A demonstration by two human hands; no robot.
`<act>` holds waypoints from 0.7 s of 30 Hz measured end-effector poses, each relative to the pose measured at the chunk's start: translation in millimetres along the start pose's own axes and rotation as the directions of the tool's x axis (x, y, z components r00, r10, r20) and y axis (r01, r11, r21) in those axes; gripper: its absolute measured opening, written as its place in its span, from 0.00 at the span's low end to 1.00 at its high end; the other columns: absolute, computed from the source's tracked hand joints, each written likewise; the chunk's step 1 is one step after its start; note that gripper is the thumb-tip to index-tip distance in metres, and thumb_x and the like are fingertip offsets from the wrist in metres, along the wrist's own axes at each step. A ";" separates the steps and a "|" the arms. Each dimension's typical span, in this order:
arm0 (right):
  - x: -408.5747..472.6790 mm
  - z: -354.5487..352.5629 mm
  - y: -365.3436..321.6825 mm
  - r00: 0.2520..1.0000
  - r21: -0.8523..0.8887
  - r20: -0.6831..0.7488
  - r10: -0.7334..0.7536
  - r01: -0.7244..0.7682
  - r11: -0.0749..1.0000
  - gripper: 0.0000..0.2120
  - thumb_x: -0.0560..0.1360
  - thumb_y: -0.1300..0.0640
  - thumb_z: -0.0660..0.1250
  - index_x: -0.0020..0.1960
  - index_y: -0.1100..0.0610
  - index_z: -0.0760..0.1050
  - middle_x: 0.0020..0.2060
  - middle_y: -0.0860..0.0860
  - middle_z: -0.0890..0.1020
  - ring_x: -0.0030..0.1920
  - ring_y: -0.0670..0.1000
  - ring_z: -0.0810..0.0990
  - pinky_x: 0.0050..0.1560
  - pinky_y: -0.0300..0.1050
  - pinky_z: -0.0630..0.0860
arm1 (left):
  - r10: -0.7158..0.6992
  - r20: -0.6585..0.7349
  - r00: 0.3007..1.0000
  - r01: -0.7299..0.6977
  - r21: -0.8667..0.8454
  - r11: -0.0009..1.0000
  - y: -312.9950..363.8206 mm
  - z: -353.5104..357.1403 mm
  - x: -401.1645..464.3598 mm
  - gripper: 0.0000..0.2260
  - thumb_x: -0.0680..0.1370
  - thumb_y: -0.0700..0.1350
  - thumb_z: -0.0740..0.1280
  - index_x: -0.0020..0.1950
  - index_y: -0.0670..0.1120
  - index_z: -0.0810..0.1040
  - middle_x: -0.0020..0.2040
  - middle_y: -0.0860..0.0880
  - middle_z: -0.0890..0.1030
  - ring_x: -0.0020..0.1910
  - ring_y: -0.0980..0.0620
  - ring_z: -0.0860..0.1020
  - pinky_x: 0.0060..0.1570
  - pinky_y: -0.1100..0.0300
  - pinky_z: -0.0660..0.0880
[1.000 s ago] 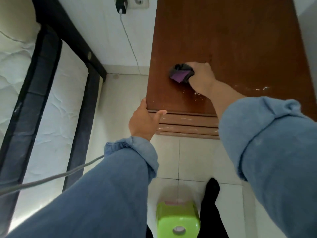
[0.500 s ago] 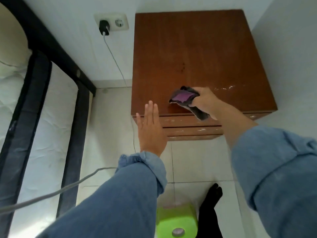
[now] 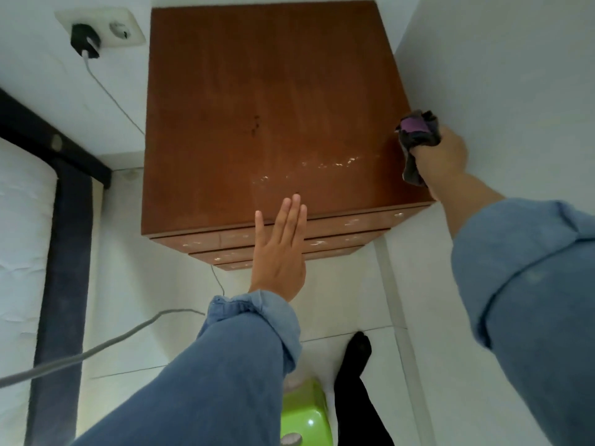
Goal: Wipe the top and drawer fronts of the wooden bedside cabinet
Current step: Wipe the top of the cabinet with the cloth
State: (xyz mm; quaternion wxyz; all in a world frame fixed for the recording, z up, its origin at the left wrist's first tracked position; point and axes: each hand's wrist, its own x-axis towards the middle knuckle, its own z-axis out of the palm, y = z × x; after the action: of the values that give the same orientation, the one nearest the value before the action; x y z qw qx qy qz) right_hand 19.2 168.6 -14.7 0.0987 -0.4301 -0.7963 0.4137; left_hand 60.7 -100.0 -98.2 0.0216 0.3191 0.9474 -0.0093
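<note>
The wooden bedside cabinet [image 3: 264, 107] fills the upper middle of the view, seen from above, with white scuffs near its front and on the drawer fronts [image 3: 338, 235] below the top edge. My right hand [image 3: 442, 156] grips a dark grey and purple cloth [image 3: 418, 132] at the cabinet's right edge, close to the wall. My left hand [image 3: 280, 249] is held flat with straight fingers over the front edge of the top; whether it touches the wood is unclear.
A white wall stands right of the cabinet. A wall socket [image 3: 99, 29] with a black plug [image 3: 84, 40] and cable is at upper left. A black bed frame [image 3: 64, 220] and mattress lie left. A green stool [image 3: 306, 416] and my black-socked foot [image 3: 357, 355] are on the tiled floor.
My right hand carried the cloth from the front middle of the top to its right edge. My left hand let go of the front left corner and now lies flat, further right.
</note>
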 end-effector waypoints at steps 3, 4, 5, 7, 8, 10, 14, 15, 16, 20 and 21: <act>13.5 -3.5 23.0 0.999 -0.141 -0.044 0.005 -0.011 0.990 0.16 0.71 0.57 0.64 0.58 0.60 0.76 0.55 0.61 0.80 0.56 0.63 0.78 0.59 0.56 0.74 | -0.005 -0.004 1.000 0.004 -0.017 1.000 3.9 4.2 1.8 0.39 0.72 0.46 0.61 0.78 0.41 0.47 0.79 0.44 0.44 0.78 0.46 0.42 0.72 0.35 0.41; 13.7 -1.3 26.9 0.999 -0.167 -0.054 0.000 -0.009 0.986 0.15 0.72 0.57 0.64 0.58 0.61 0.75 0.55 0.62 0.80 0.56 0.63 0.78 0.59 0.55 0.74 | -0.008 -0.004 1.000 0.007 -0.023 1.000 4.0 4.6 1.5 0.39 0.71 0.46 0.61 0.79 0.41 0.47 0.79 0.44 0.43 0.78 0.46 0.42 0.72 0.35 0.41; 13.1 1.9 30.4 0.998 -0.176 -0.065 -0.018 0.006 0.984 0.14 0.73 0.57 0.64 0.57 0.61 0.75 0.55 0.62 0.80 0.56 0.63 0.77 0.58 0.54 0.74 | -0.009 -0.006 1.000 0.009 -0.026 1.000 4.1 4.9 1.3 0.40 0.71 0.47 0.62 0.78 0.41 0.47 0.79 0.45 0.43 0.78 0.47 0.41 0.72 0.35 0.40; 11.5 9.5 35.2 0.994 -0.170 -0.099 -0.056 0.039 0.985 0.14 0.74 0.58 0.63 0.57 0.61 0.75 0.53 0.62 0.81 0.54 0.63 0.78 0.56 0.53 0.75 | -0.006 -0.011 1.000 0.005 -0.027 1.000 5.2 5.9 1.9 0.41 0.69 0.47 0.63 0.78 0.41 0.47 0.79 0.45 0.43 0.78 0.46 0.42 0.72 0.35 0.41; 9.5 13.4 35.9 0.990 -0.163 -0.124 -0.067 0.046 0.986 0.14 0.74 0.57 0.63 0.57 0.61 0.75 0.52 0.61 0.81 0.53 0.62 0.79 0.54 0.52 0.75 | -0.004 -0.012 1.000 0.004 -0.028 1.000 5.6 6.0 2.0 0.42 0.69 0.47 0.64 0.78 0.41 0.47 0.79 0.45 0.44 0.78 0.46 0.43 0.72 0.35 0.41; 7.5 21.1 37.1 0.981 -0.157 -0.181 -0.071 0.043 0.987 0.15 0.74 0.57 0.61 0.57 0.60 0.76 0.52 0.61 0.82 0.52 0.62 0.79 0.53 0.52 0.75 | 0.000 -0.010 1.000 0.000 -0.029 1.000 5.5 6.7 2.3 0.43 0.68 0.47 0.65 0.78 0.41 0.47 0.79 0.45 0.44 0.78 0.46 0.43 0.72 0.35 0.41; -9.6 39.0 27.7 0.978 -0.223 -0.193 -0.085 0.040 0.974 0.16 0.73 0.58 0.61 0.60 0.57 0.74 0.53 0.59 0.81 0.55 0.61 0.76 0.49 0.47 0.71 | 0.004 0.004 1.000 -0.004 -0.044 0.999 5.4 6.8 2.5 0.44 0.67 0.49 0.64 0.79 0.41 0.47 0.79 0.45 0.43 0.78 0.46 0.42 0.72 0.34 0.42; -16.9 46.8 23.6 0.979 -0.213 -0.173 -0.107 0.069 0.975 0.16 0.73 0.58 0.61 0.61 0.55 0.74 0.52 0.57 0.81 0.54 0.59 0.75 0.45 0.45 0.69 | 0.006 0.007 1.000 -0.006 -0.045 0.999 5.0 7.4 2.3 0.44 0.67 0.49 0.64 0.79 0.41 0.47 0.79 0.45 0.43 0.78 0.46 0.42 0.72 0.34 0.42; -27.1 55.8 18.3 0.981 -0.204 -0.141 -0.132 0.101 0.974 0.16 0.74 0.59 0.61 0.60 0.53 0.75 0.50 0.55 0.81 0.53 0.58 0.73 0.43 0.43 0.67 | 0.005 0.008 1.000 -0.005 -0.046 0.999 4.4 7.6 1.9 0.44 0.67 0.49 0.63 0.79 0.41 0.46 0.79 0.45 0.43 0.78 0.46 0.41 0.72 0.34 0.41; -62.5 85.7 5.9 0.983 -0.191 -0.009 -0.186 0.181 0.965 0.19 0.73 0.59 0.64 0.63 0.49 0.74 0.48 0.54 0.78 0.47 0.51 0.67 0.44 0.39 0.66 | 0.002 -0.004 1.000 -0.002 -0.067 0.998 5.1 7.9 1.8 0.44 0.66 0.48 0.63 0.78 0.41 0.46 0.79 0.45 0.43 0.78 0.47 0.41 0.72 0.35 0.40; -65.5 88.4 5.8 0.983 -0.186 0.008 -0.184 0.183 0.965 0.20 0.73 0.58 0.65 0.64 0.48 0.74 0.49 0.54 0.77 0.46 0.49 0.66 0.45 0.38 0.67 | 0.004 -0.006 1.000 -0.005 -0.071 0.997 5.0 7.6 1.1 0.44 0.66 0.47 0.63 0.78 0.41 0.46 0.79 0.44 0.43 0.78 0.47 0.42 0.72 0.35 0.40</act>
State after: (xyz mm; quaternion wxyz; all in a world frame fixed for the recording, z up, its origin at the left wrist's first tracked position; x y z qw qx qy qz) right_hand 17.3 69.3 -62.5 0.0996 -0.3637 -0.8674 0.3245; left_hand 63.1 -95.6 -105.9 0.0303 0.3202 0.9465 0.0251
